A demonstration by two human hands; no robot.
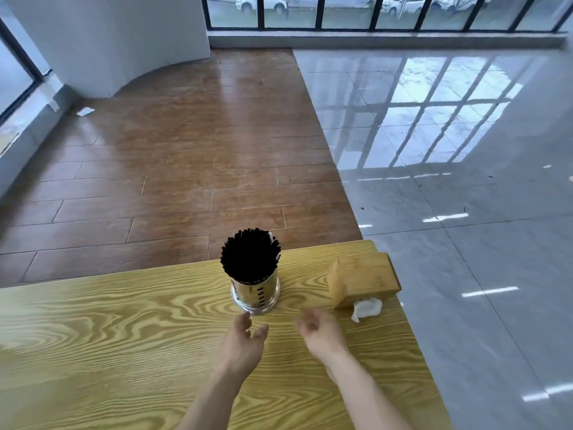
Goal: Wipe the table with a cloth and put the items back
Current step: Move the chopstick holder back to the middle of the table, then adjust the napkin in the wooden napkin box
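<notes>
A shiny metal holder [256, 294] packed with black chopsticks stands near the far edge of the yellow wood-grain table [108, 342]. To its right lies a bamboo tissue box [364, 279] with a white tissue [367, 308] sticking out of its near side. My left hand [243, 344] hovers just in front of the holder, fingers apart and empty. My right hand [321, 332] is beside it, between holder and tissue box, fingers loosely curled with nothing in them; it is blurred. No cloth is in view.
The table's far edge runs just behind the holder and its right edge passes by the tissue box. Beyond lie brown wood flooring [173, 156] and glossy grey tiles [465, 181]. A white wall and windows stand at the back.
</notes>
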